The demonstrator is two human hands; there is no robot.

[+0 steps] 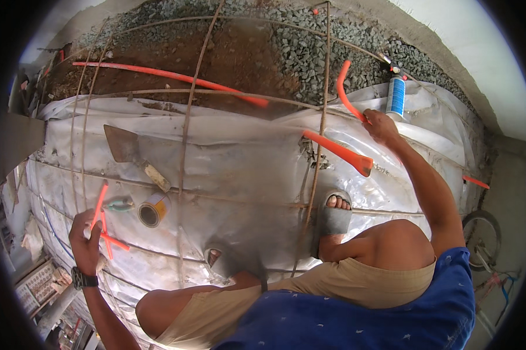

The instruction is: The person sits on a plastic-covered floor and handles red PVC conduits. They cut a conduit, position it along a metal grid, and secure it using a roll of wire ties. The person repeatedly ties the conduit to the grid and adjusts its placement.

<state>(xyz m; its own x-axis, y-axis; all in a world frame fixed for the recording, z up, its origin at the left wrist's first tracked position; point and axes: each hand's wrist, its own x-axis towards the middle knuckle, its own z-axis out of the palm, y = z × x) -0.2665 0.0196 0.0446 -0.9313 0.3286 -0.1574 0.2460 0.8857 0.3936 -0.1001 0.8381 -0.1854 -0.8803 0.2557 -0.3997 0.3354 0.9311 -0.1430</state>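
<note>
both arms [429, 178] splayed | right hand [382, 126] gripping curved pipe [341, 89] | left hand [85, 244] apparently pinching tubing [100, 197]

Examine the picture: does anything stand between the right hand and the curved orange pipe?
Nothing visible does: the right hand grips the curved orange pipe at its lower end. The blue canister is off to the right.

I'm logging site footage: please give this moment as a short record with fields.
Left hand: at orange pipe pieces, grip unclear
Right hand: holds curved orange pipe
Beside right hand: blue-and-white canister
Near left hand: can, trowel
Ahead of right foot: flared orange pipe
Ground: plastic sheet beneath thin metal bars; gravel and soil beyond
</note>
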